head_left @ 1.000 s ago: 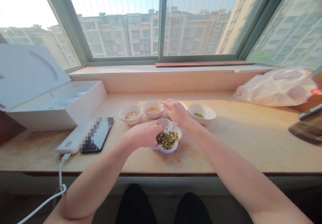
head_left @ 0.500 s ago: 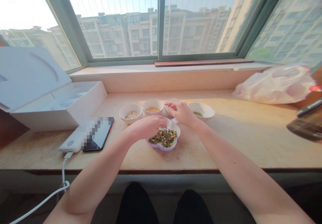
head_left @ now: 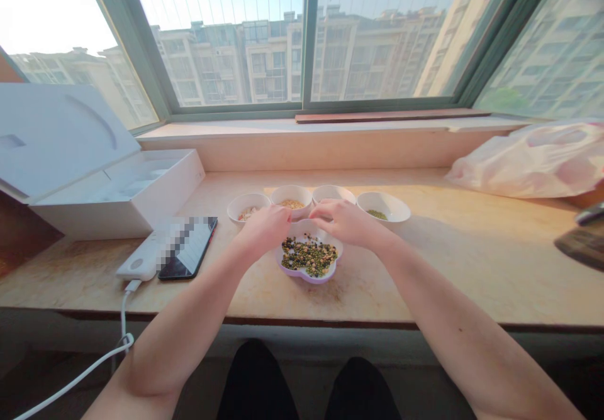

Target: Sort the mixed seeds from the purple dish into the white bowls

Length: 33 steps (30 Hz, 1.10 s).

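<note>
Item: our left hand [head_left: 264,231] and right hand [head_left: 342,222], fingers curled over a lilac dish [head_left: 306,277] of mixed beans [head_left: 309,258]; any grip, we cannot tell.

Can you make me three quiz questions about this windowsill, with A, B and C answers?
1. Where is the flower-shaped dish?
A) in front of the small white bowls
B) behind them
C) on top of them

2. How many small white bowls stand in the row?
A) two
B) three
C) four

3. What state is the white box in?
A) shut
B) open
C) upside down

Answers:
1: A, the dish sits nearer the person than the row.
2: C, four bowls stand side by side, one partly behind the right hand.
3: B, its lid is raised.
</note>
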Each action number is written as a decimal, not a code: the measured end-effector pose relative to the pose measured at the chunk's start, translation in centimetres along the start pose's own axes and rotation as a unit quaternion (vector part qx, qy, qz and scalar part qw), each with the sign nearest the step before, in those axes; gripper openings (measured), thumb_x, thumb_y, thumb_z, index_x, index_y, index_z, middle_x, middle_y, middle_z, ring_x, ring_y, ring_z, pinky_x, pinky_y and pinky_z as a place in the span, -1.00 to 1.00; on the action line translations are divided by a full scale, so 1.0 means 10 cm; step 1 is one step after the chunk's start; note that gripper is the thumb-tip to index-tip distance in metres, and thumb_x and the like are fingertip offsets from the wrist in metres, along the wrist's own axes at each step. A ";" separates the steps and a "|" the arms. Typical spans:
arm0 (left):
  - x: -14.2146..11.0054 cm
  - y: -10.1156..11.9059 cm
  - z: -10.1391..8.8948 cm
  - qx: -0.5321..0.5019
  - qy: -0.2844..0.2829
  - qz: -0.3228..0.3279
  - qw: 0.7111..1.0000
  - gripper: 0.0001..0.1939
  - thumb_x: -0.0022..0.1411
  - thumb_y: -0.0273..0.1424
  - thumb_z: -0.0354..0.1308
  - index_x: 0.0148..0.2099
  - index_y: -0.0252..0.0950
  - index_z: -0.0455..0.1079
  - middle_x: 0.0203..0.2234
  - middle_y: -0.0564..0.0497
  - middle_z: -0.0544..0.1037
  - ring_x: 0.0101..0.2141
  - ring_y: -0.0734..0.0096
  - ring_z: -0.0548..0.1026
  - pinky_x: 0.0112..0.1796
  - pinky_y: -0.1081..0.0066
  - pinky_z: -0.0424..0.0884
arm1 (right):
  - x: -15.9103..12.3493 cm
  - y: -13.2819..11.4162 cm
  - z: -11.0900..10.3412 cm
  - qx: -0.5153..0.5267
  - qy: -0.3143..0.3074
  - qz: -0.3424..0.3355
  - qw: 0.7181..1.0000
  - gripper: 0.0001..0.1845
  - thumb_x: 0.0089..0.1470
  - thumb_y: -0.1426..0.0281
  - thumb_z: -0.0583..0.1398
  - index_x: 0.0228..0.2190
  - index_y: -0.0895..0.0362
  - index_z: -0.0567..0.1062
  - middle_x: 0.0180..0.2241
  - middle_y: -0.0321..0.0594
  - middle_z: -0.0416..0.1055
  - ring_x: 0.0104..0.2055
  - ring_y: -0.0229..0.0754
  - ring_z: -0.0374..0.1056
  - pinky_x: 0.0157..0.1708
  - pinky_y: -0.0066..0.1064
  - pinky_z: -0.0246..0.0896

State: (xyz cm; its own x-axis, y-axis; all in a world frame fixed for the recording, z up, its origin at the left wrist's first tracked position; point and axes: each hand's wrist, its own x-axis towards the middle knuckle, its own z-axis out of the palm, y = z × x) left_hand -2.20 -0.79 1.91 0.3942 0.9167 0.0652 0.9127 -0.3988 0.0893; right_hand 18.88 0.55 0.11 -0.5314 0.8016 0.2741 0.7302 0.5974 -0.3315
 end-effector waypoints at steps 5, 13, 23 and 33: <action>-0.04 0.02 0.00 0.025 -0.046 -0.004 0.999 -0.66 0.33 -0.59 -0.02 -0.11 -0.24 0.57 -0.26 -0.12 0.67 -0.25 0.16 0.62 -0.29 0.37 0.40 | -0.01 0.05 -0.05 -0.056 -0.068 0.077 0.993 -0.70 0.30 0.24 0.16 -0.15 0.05 0.68 -0.18 -0.11 0.64 -0.14 -0.02 0.53 -0.17 -0.29 0.30; 0.02 -0.02 0.05 0.028 -0.066 0.027 0.997 -0.66 0.23 -0.67 -0.02 -0.22 -0.31 0.57 -0.26 -0.15 0.67 -0.26 0.19 0.61 -0.27 0.38 0.42 | 0.02 0.08 0.06 -0.066 -0.111 0.048 0.990 -0.60 0.28 0.41 0.06 -0.06 0.06 0.67 0.02 -0.10 0.61 0.00 0.03 0.52 -0.04 -0.24 0.32; 0.03 -0.03 0.03 -0.015 -0.079 0.049 0.996 -0.68 0.23 -0.64 0.00 -0.35 -0.31 0.57 -0.36 -0.11 0.65 -0.39 0.31 0.55 -0.36 0.42 0.35 | 0.02 0.18 0.03 0.131 -0.193 0.099 0.967 -0.67 0.19 0.31 0.09 -0.30 0.12 0.65 -0.38 -0.21 0.59 -0.40 -0.16 0.39 -0.48 -0.38 0.13; 0.07 -0.07 0.03 -0.040 -0.086 0.068 0.993 -0.72 0.19 -0.62 0.05 -0.45 -0.31 0.53 -0.49 -0.07 0.60 -0.50 0.38 0.47 -0.47 0.43 0.23 | 0.03 0.22 0.05 0.169 -0.198 0.081 0.962 -0.70 0.15 0.31 0.12 -0.43 0.12 0.62 -0.44 -0.22 0.54 -0.45 -0.21 0.33 -0.52 -0.40 0.11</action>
State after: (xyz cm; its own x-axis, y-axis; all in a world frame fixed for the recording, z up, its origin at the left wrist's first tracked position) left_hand -2.55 0.12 1.58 0.5313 0.8425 -0.0889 0.8415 -0.5126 0.1707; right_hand 20.15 2.08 -1.00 -0.5929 0.7913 -0.1492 0.6715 0.3837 -0.6339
